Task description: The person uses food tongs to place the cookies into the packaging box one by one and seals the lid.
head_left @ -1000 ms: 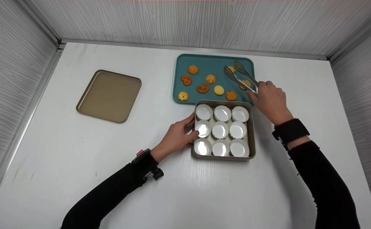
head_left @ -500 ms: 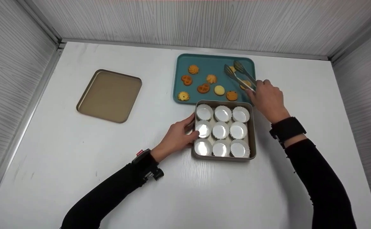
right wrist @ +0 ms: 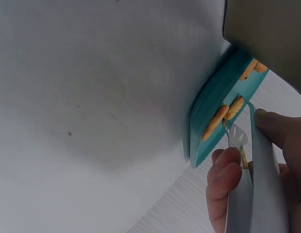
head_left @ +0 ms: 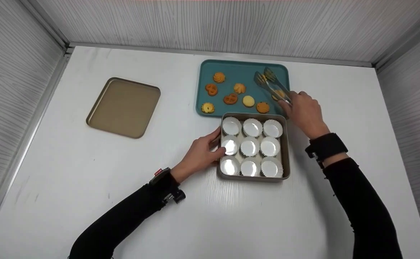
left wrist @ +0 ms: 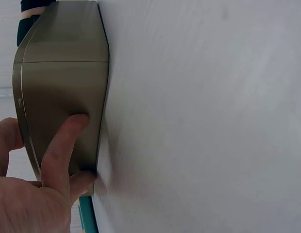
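L hand (head_left: 202,155) pinches L side of tin (head_left: 254,178), & R hand (head_left: 306,114) by its back R corner has grip clamped on tongs (right wrist: 267,187), tips apart at cookies (right wrist: 216,123) on teal tray (head_left: 231,67) behind tin.

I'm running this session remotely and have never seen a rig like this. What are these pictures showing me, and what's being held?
There's no robot here: a person is working with two bare hands. The wide picture comes from a camera on the head, looking down; the two close ones come from cameras on each wrist.

On the white table lie a teal tray with cookies, a deep tin of nine white cups, and a flat brown tray off to the left.

The left hand grips the tin's left side. The right hand holds tongs, tips among the cookies; whether they pinch one is unclear.
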Demonstrator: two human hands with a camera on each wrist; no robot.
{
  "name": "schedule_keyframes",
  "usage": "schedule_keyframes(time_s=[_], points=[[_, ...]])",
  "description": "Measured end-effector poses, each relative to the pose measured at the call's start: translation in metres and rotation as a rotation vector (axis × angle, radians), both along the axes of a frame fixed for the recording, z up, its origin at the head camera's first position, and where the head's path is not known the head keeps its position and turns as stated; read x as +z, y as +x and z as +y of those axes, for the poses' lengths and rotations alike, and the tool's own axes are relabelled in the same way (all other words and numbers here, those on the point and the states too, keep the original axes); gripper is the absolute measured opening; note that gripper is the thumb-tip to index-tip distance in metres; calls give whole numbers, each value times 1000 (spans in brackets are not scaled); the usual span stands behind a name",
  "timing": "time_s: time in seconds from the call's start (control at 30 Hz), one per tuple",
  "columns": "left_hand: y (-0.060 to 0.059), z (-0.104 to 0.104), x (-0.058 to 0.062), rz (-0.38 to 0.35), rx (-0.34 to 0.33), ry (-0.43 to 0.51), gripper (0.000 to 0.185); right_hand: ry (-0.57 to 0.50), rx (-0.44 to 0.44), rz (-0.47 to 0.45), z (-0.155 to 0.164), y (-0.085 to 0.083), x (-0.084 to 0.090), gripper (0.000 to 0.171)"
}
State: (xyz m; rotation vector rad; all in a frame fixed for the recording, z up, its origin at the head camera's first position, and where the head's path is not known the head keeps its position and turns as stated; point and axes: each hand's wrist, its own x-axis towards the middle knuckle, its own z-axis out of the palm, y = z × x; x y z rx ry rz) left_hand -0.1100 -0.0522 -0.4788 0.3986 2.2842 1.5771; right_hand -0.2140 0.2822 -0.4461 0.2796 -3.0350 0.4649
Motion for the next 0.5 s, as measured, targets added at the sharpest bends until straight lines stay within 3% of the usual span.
schedule_keyframes(time_s=[0.5], points=[[0, 2, 1, -7, 3, -17, 74, -123, 1, -81, 12, 13, 11, 58]])
